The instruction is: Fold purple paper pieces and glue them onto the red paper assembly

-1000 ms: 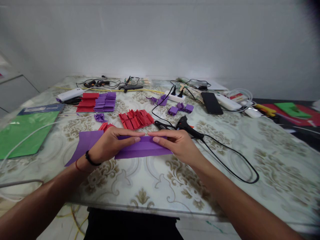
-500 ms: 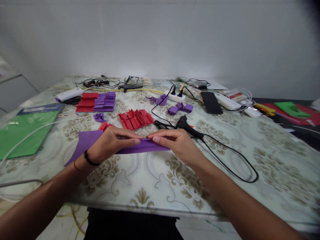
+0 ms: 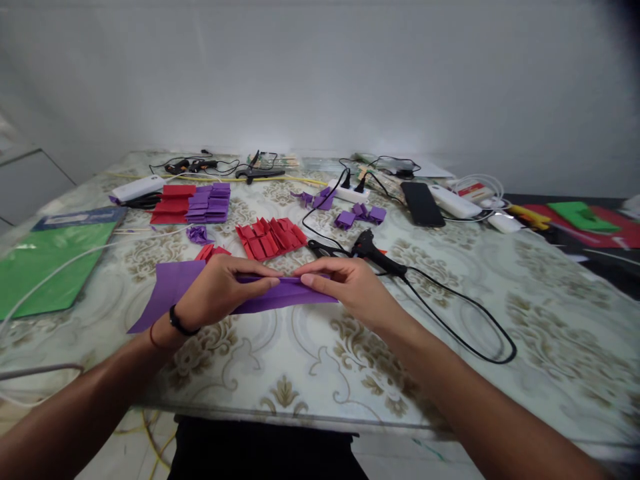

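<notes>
Item 1: purple paper strip (image 3: 285,301), at the near middle of the patterned tablecloth (image 3: 300,390), between both hands. Long upper edge turned into a narrow fold; lower part flat. Condition: part-folded, judged unfinished.

Item 2: left hand (image 3: 227,283). Thumb and forefinger pinch the folded edge; remaining fingers mostly hidden.

Item 3: right hand (image 3: 347,283). Thumb and forefinger pinch the same edge, fingertips near the left's.

Item 4: purple paper sheet (image 3: 167,290), partly behind the left hand and wrist. Visible part without creases; judged unworked.

Item 5: pleated red paper pieces (image 3: 273,239), grouped beyond the hands. Folding appears done.

Item 6: pleated purple paper pieces (image 3: 209,203), beside red folded paper (image 3: 173,203), far left. Folding appears done.

Item 7: small purple folded pieces (image 3: 345,220), loose near the power strip (image 3: 350,192).

Item 8: black glue gun (image 3: 380,257), lying right of the red pieces, untouched.
</notes>
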Motion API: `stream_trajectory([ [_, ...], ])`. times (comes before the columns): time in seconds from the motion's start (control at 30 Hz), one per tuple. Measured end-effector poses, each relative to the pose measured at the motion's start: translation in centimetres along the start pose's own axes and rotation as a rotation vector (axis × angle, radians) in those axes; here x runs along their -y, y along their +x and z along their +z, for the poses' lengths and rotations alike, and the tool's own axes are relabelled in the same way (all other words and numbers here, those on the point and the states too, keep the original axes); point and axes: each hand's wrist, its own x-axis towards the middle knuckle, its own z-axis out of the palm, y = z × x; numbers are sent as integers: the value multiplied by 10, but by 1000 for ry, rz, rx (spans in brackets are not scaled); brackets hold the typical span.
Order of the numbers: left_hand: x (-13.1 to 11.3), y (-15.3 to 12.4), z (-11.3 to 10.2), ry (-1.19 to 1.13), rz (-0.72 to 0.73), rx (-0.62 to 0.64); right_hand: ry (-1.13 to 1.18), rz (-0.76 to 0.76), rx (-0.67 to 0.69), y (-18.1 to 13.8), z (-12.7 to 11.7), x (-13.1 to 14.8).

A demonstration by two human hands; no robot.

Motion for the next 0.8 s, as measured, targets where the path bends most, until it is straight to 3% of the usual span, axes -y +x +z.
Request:
stream_trajectory([
  [0.37,1,1,-2,160,59,37,119,107,93,1,2,-3],
  [0.8,-1,2,-3,57,-47,89,22,62,16,2,3,-4],
])
